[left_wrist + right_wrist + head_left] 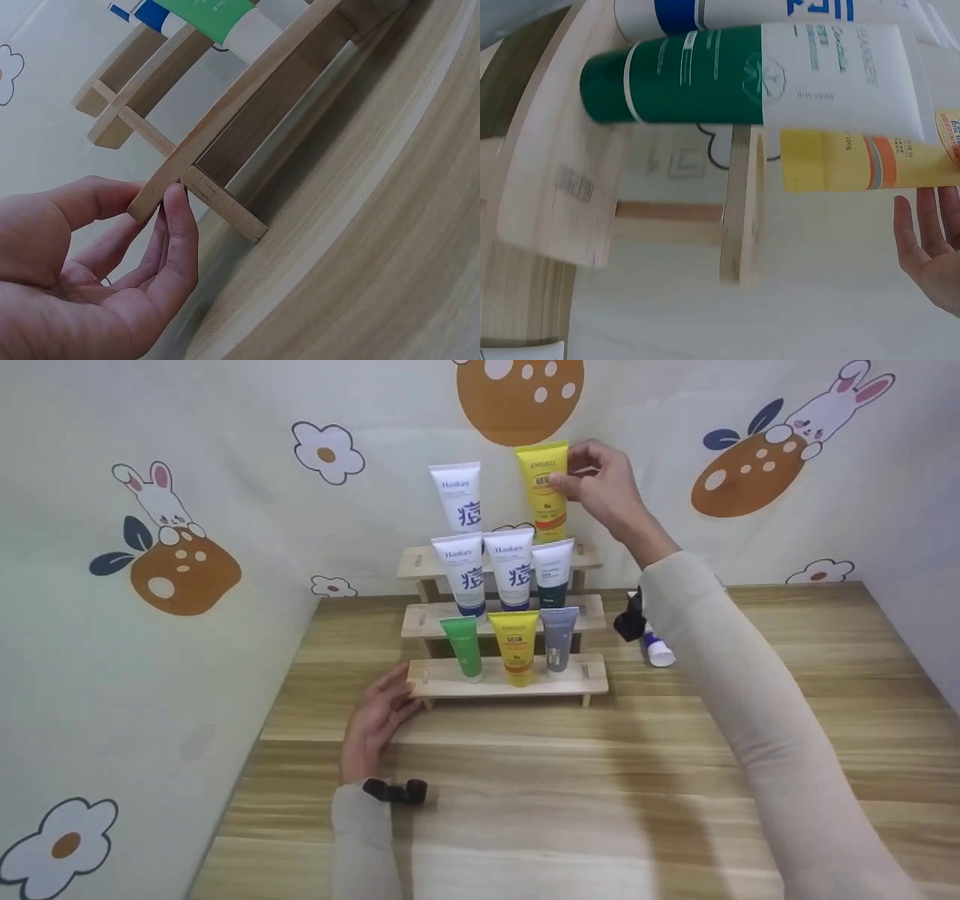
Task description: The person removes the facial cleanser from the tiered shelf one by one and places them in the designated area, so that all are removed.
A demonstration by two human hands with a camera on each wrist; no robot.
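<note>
My right hand (606, 491) pinches a yellow tube (546, 502) by its upper right edge. The tube is upright, cap down; in the right wrist view its yellow cap (802, 161) is a small gap above the top tier. My left hand (373, 724) grips the left end of the lowest tier of a three-tier wooden rack (431, 681), thumb on one side and fingers beneath. A white tube (457, 495) stands on the top tier. Two white-and-blue tubes (514, 566) and a white-and-green tube (553, 574) fill the middle tier.
The lowest tier bears a green tube (463, 649), a second yellow tube (514, 649) and a grey tube (559, 639). Right of the rack, a white tube with a purple band (659, 650) lies on the wooden table (525, 795), partly hidden by my sleeve. A patterned cloth (390, 405) hangs behind.
</note>
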